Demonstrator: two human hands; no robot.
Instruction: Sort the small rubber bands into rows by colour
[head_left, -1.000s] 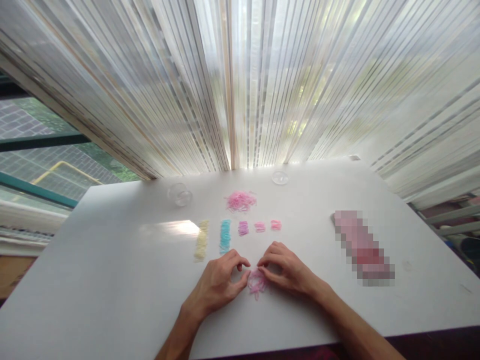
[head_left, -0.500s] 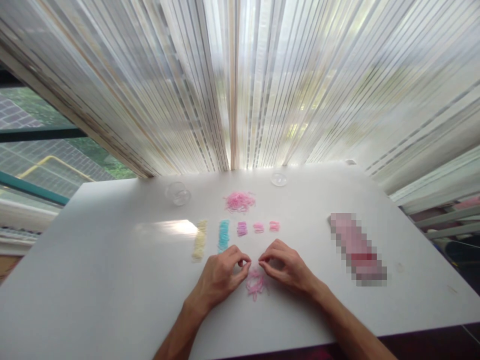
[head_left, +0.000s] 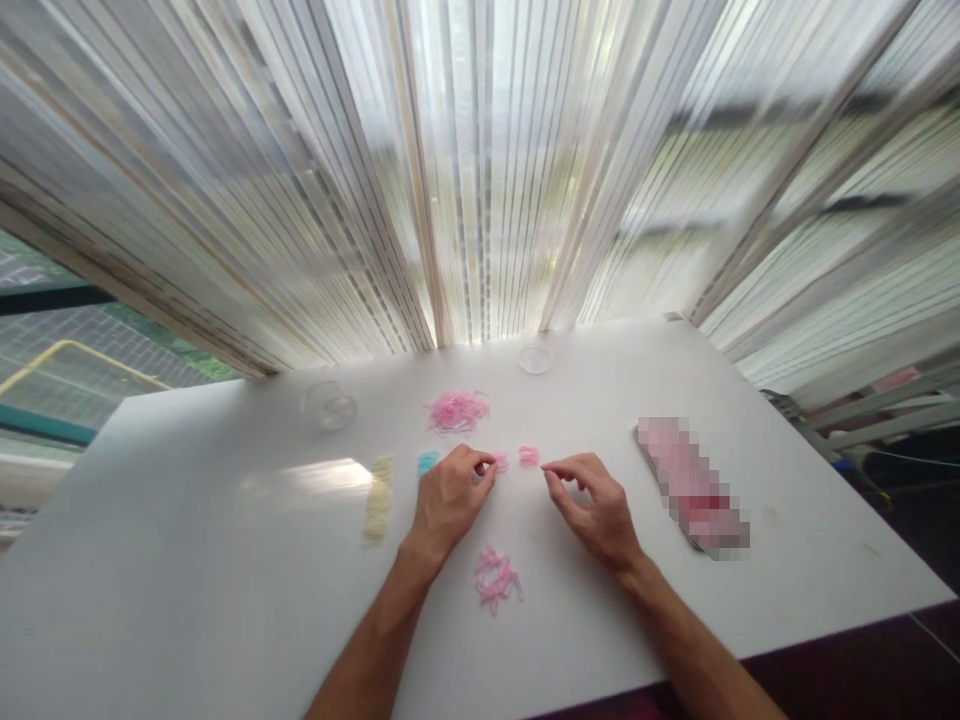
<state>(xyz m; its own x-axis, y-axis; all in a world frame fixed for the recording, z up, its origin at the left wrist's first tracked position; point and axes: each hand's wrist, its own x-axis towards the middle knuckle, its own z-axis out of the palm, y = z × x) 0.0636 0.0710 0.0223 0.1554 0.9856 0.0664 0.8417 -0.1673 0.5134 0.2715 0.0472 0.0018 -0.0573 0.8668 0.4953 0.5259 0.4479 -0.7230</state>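
Your left hand point(head_left: 448, 500) and right hand point(head_left: 596, 505), near-pinched, contents unclear, flank coral bands point(head_left: 529, 456), apart from the pink band ring point(head_left: 480, 586).

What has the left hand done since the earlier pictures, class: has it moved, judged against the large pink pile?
Yes. The left hand has moved forward, away from the wearer, so it is now closer to the large pink pile.

From my end: striped sheer curtain point(head_left: 480, 180) behind white table point(head_left: 187, 600) | through window at left, I see yellow rail point(head_left: 34, 365), brick paving point(head_left: 135, 345) | pixelated pink object point(head_left: 686, 480) on tabletop's right side
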